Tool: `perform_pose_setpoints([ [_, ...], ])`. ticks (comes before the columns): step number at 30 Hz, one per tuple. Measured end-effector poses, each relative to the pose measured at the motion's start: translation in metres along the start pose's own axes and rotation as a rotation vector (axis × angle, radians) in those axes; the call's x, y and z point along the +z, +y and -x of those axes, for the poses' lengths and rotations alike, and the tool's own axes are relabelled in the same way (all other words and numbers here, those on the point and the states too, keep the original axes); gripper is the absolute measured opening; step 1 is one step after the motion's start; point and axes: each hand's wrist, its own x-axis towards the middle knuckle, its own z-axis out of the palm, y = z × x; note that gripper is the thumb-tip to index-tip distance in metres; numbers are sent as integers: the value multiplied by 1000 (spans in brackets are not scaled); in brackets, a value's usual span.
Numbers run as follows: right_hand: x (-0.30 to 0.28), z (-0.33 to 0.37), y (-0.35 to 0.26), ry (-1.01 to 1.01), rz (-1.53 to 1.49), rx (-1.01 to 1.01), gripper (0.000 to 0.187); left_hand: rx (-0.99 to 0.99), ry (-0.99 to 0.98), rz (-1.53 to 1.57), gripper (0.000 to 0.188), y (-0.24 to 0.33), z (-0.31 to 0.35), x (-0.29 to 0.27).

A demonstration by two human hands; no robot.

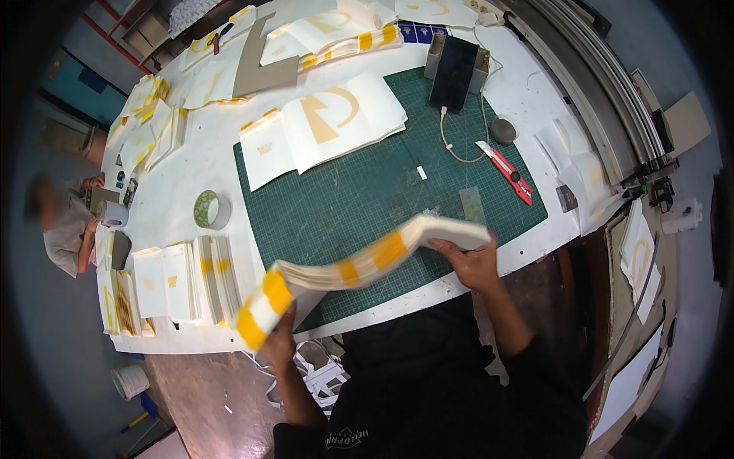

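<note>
Between my two hands a thick stack of folded printed sheets (367, 260) bows in a wave over the near edge of the table, slightly blurred. Yellow blocks show along its edge. My left hand (281, 340) grips the lower left end, its fingers partly hidden behind the sheets. At the higher right end my right hand (475, 264) is closed on the stack, thumb on top. Below it lies a green cutting mat (344, 191). An open printed sheet stack (325, 126) with an orange-tan design rests on the mat's far left part.
On the mat's right lie a red utility knife (508, 174), a round tin (504, 130) and a dark phone (455, 80) on a cable. A tape roll (212, 209) and more sheet stacks (180, 283) stand left. Another person (69, 229) works at the far left edge.
</note>
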Motion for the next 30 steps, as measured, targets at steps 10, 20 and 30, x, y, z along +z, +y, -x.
perform_pose_setpoints([
  [10,-8,-60,1,-340,231,477,32,-485,-424,66,65,26,-77,11],
  [20,-8,-53,16,-337,279,477,35,602,-350,-538,75,94,-36,75],
  [30,-7,-53,20,-359,271,509,37,643,-672,-860,94,46,-33,132],
])
